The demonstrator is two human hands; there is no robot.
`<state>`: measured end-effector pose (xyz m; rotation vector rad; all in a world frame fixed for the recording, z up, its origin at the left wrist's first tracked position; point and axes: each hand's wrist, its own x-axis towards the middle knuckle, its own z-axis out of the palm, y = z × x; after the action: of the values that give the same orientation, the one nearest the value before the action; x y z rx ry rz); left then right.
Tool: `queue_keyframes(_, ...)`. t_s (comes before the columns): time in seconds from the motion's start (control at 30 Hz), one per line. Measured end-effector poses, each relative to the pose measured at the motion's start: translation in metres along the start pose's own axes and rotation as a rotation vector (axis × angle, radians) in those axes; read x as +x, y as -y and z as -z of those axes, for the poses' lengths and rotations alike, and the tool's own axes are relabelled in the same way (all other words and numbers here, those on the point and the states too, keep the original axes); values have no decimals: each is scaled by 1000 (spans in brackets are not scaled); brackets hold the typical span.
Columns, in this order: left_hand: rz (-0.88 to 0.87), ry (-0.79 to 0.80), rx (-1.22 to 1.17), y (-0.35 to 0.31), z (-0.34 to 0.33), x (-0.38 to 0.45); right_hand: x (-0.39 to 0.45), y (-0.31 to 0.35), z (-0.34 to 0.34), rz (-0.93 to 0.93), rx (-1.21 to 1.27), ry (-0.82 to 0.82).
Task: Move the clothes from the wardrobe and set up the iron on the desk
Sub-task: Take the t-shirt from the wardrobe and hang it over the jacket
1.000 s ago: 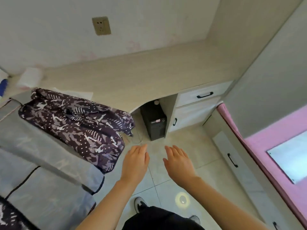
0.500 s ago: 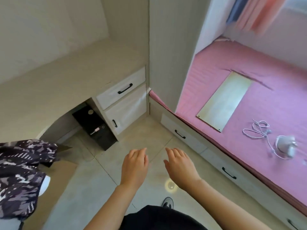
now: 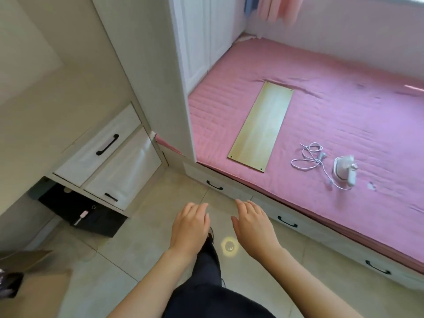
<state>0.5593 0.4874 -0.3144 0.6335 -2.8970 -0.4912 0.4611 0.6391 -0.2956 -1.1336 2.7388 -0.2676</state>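
Observation:
A small white iron point(image 3: 344, 169) lies on the pink bed point(image 3: 344, 115) at the right, its white cord point(image 3: 309, 154) coiled loosely to its left. My left hand point(image 3: 190, 226) and my right hand point(image 3: 252, 223) hover side by side over the tiled floor, palms down, fingers relaxed, holding nothing. Both hands are well short of the iron. The light wooden desk point(image 3: 46, 106) runs along the left. A scrap of the dark patterned garment point(image 3: 6, 283) shows at the lower left edge.
A pale wooden board point(image 3: 261, 127) lies on the bed left of the cord. White drawers with black handles point(image 3: 107, 143) sit under the desk, beside a black computer tower point(image 3: 80, 212). More drawers point(image 3: 286, 222) line the bed base. A tall white wardrobe panel point(image 3: 160, 76) separates desk and bed.
The view has swung right, from the desk and garment toward the bed. The iron, cord and board now lie nearer the middle. Both hands keep the same empty pose.

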Motion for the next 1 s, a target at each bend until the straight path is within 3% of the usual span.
queue_keyframes(0.23, -88, 15, 17, -6, -15, 98, 72, -47, 14, -86, -40, -60)
queue_keyframes(0.63, -134, 12, 41, 3, -9, 265, 236, -78, 45, -18, -60, -68)
queue_keyframes(1.0, 0, 59, 44, 2, -15, 358, 343, -111, 58, 106, -65, -10)
